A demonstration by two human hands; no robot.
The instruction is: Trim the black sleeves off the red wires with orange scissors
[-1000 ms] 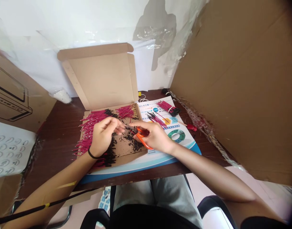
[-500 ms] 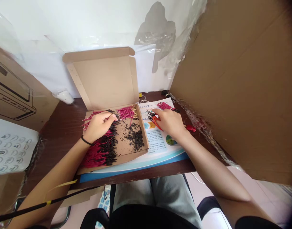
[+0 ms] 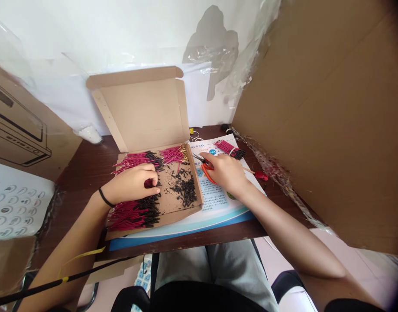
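My left hand [image 3: 137, 183] is over the open cardboard box [image 3: 173, 212], above pink wires with black ends [image 3: 134, 216]. Its thumb and fingers are apart, with nothing seen between them. My right hand [image 3: 227, 171] holds orange-handled pliers [image 3: 208, 171], their tips pointing at the box's right edge. In the box, a pile of pink wires with bare ends [image 3: 173, 154] lies at the back right, and small black scraps [image 3: 187, 190] are heaped below it.
A tied bundle of pink wires [image 3: 229, 148] and a red-tipped tool [image 3: 260, 175] lie on the right. The box lid [image 3: 143, 112] stands raised behind. Tall cardboard [image 3: 325, 121] rises on the right.
My left hand has moved down over the wires, and its pinched fingers have parted. The pliers have turned slightly in my right hand, which has shifted a little left.
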